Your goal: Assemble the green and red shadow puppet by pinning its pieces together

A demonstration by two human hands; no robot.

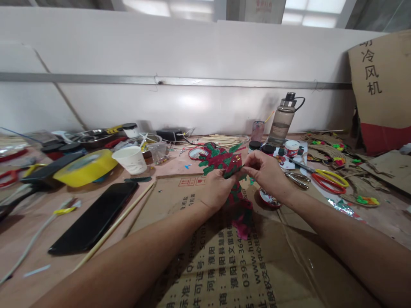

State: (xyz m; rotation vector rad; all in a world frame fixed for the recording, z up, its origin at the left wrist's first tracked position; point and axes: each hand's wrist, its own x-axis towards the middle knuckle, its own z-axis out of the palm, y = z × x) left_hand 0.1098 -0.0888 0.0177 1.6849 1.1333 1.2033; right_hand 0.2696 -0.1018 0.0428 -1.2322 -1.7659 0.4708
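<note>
A red and green painted craft piece (220,161) with leaf-like edges is held up over the cardboard sheet (180,222). My left hand (218,188) is closed around its middle, and a lower part with a pink end hangs beneath that hand. Small shiny dots show on its upper right part. With thumb and forefinger pinched, my right hand (265,171) meets the craft piece's right edge; whatever lies between those fingertips is too small to make out. Just below the right hand sits a small round dish (270,199) of shiny bits, partly covered by the wrist.
On the left lie a black phone (93,218), a wooden stick (115,224), a roll of yellow tape (85,167) and a paper cup (130,160). To the right are scissors (330,179), pliers (297,179) and a paint jar (291,148). A water bottle (281,119) stands behind.
</note>
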